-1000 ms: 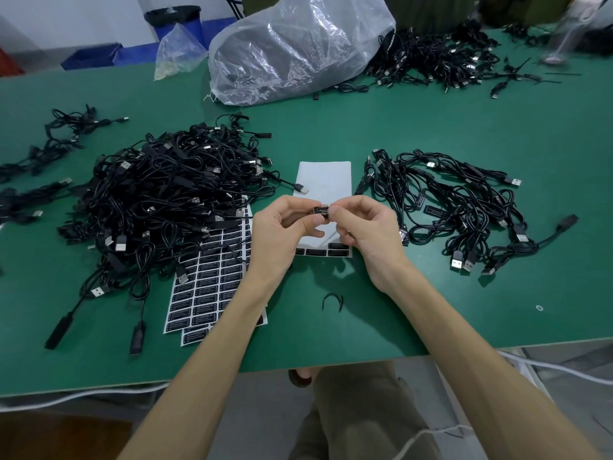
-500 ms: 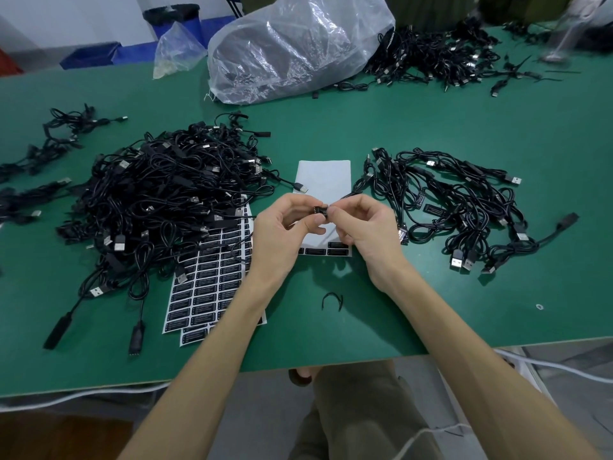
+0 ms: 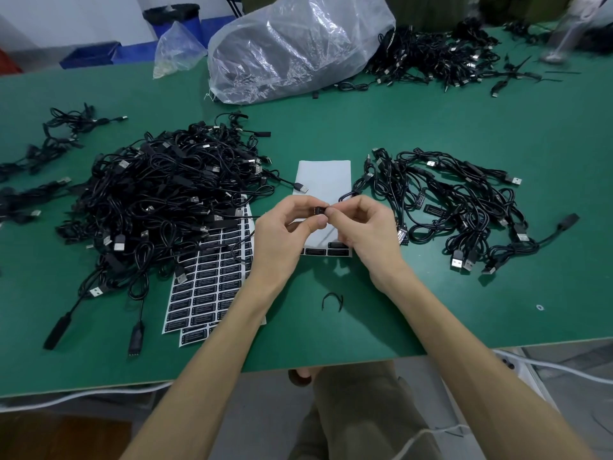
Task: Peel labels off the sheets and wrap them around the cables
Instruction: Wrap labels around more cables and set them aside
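Just one head cam, looking forward and down over the near edge of the green table (image 3: 464, 121), pretty close in.

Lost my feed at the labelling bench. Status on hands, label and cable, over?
Left hand and right hand both pinching a black label round one cable. Nearly spent label sheet beneath them. Nothing in the way.

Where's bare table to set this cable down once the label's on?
Best is the bare green table at the near edge, between the right forearm and the right cable pile. Another strip lies between the plastic bag and the nearly empty label sheet. Crowded: the left cable pile spills over the full label sheets.
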The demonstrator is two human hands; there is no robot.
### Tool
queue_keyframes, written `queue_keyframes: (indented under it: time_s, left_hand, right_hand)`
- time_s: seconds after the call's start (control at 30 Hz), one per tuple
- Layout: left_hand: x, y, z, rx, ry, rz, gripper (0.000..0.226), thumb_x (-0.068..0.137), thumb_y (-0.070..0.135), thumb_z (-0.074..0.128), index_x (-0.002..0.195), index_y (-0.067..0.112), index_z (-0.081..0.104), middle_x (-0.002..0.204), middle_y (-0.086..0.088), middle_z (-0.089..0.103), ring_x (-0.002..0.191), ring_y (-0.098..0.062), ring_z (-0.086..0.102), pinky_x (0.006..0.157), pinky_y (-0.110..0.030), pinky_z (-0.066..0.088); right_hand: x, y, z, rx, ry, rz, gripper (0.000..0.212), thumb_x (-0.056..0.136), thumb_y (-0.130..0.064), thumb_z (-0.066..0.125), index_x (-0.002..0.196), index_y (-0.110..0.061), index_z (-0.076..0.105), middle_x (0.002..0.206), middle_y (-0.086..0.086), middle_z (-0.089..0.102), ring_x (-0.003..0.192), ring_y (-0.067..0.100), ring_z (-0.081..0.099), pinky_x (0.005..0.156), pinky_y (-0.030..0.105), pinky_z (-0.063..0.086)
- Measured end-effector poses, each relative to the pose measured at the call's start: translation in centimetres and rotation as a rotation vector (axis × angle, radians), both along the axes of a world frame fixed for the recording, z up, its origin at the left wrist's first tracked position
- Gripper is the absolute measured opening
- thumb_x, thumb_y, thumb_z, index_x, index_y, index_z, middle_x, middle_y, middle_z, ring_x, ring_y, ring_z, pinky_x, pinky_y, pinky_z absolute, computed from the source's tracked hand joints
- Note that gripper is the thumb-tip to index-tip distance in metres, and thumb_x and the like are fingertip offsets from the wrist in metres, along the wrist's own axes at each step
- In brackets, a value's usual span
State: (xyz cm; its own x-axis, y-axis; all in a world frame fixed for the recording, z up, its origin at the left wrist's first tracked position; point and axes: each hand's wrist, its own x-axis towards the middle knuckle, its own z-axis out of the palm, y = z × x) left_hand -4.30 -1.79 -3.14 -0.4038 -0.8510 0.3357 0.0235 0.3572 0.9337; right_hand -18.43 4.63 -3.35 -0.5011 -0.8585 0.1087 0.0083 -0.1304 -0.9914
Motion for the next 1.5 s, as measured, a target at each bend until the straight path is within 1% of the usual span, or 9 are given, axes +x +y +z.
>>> queue_keyframes:
  time_s: [0.13, 0.27, 0.4, 0.5, 0.57, 0.67, 0.83, 1.17, 1.5]
  left_hand:
    - [0.01, 0.01, -0.22, -0.018, 0.009, 0.003, 0.013, 0.096, 0.005, 0.07, 0.106, 0.013, 0.074, 0.101, 0.0, 0.077, 0.093, -0.019, 0.076, 0.086, -0.034, 0.062]
    - [-0.01, -0.11, -0.26, 0.012, 0.048, 0.037, 0.012, 0.097, 0.003, 0.066, 0.105, 0.007, 0.073, 0.098, -0.005, 0.078, 0.091, -0.023, 0.077, 0.086, -0.038, 0.063]
    - [0.32, -0.58, -0.12, 0.092, 0.144, 0.129, 0.01, 0.099, 0.005, 0.065, 0.105, 0.005, 0.073, 0.091, -0.008, 0.078, 0.083, -0.026, 0.078, 0.078, -0.032, 0.063]
    - [0.49, -0.89, -0.13, 0.162, 0.18, 0.134, 0.011, 0.099, 0.005, 0.064, 0.105, 0.006, 0.073, 0.09, -0.009, 0.078, 0.082, -0.028, 0.077, 0.076, -0.029, 0.062]
    - [0.54, -0.94, -0.15, 0.18, 0.188, 0.127, 0.011, 0.1, 0.005, 0.064, 0.107, 0.004, 0.072, 0.091, -0.01, 0.077, 0.083, -0.029, 0.077, 0.077, -0.029, 0.062]
    - [0.59, -0.82, -0.04, 0.175, 0.171, 0.088, 0.01, 0.098, 0.006, 0.067, 0.107, 0.003, 0.072, 0.092, -0.011, 0.077, 0.084, -0.028, 0.077, 0.077, -0.029, 0.062]
    - [0.45, -0.48, 0.27, 0.165, 0.134, 0.051, 0.012, 0.093, 0.006, 0.075, 0.104, 0.0, 0.071, 0.091, -0.015, 0.077, 0.08, -0.028, 0.076, 0.074, -0.028, 0.061]
    - [0.63, -0.49, 0.34, 0.164, 0.146, -0.013, 0.018, 0.099, 0.01, 0.069, 0.113, 0.0, 0.072, 0.098, -0.019, 0.076, 0.087, -0.028, 0.076, 0.081, -0.033, 0.062]
    - [0.5, -0.23, 0.53, 0.134, 0.135, -0.008, 0.014, 0.096, 0.004, 0.07, 0.109, -0.002, 0.07, 0.097, -0.017, 0.073, 0.082, -0.028, 0.076, 0.077, -0.032, 0.062]
  right_hand:
    - [0.23, -0.13, -0.27, 0.019, 0.087, -0.021, 0.009, 0.09, -0.019, 0.078, 0.091, -0.013, 0.071, 0.082, 0.003, 0.077, 0.062, 0.011, 0.06, 0.063, 0.031, 0.054]
    - [0.44, -0.12, -0.32, 0.039, 0.165, -0.034, 0.013, 0.09, -0.026, 0.078, 0.095, -0.02, 0.068, 0.082, -0.002, 0.075, 0.06, 0.014, 0.064, 0.065, 0.041, 0.057]
    - [0.27, -0.01, -0.19, 0.024, 0.106, -0.063, 0.019, 0.095, -0.021, 0.072, 0.108, -0.022, 0.059, 0.084, 0.0, 0.067, 0.058, 0.014, 0.065, 0.061, 0.03, 0.05]
    - [0.25, 0.07, -0.1, 0.027, 0.109, -0.049, 0.012, 0.099, -0.019, 0.064, 0.11, -0.022, 0.061, 0.085, 0.003, 0.071, 0.058, 0.015, 0.065, 0.059, 0.026, 0.048]
    - [0.4, 0.09, -0.05, 0.027, 0.111, -0.024, 0.007, 0.102, -0.019, 0.06, 0.108, -0.021, 0.063, 0.078, 0.005, 0.073, 0.054, 0.017, 0.063, 0.054, 0.024, 0.046]
    - [0.62, 0.13, 0.0, 0.039, 0.11, 0.043, 0.009, 0.104, -0.026, 0.059, 0.107, -0.02, 0.066, 0.07, 0.007, 0.074, 0.049, 0.022, 0.059, 0.047, 0.025, 0.044]
    - [0.77, 0.11, 0.13, 0.079, 0.152, 0.13, 0.016, 0.104, -0.028, 0.061, 0.101, -0.016, 0.071, 0.075, 0.006, 0.077, 0.055, 0.025, 0.068, 0.048, 0.026, 0.044]
    - [0.79, 0.19, 0.32, 0.046, 0.087, 0.114, 0.02, 0.108, -0.023, 0.055, 0.097, -0.013, 0.069, 0.072, 0.009, 0.075, 0.049, 0.022, 0.062, 0.043, 0.023, 0.041]
    - [0.78, 0.2, 0.12, 0.073, 0.136, 0.085, 0.026, 0.107, -0.027, 0.056, 0.089, -0.014, 0.07, 0.064, 0.006, 0.071, 0.044, 0.018, 0.058, 0.043, 0.02, 0.039]
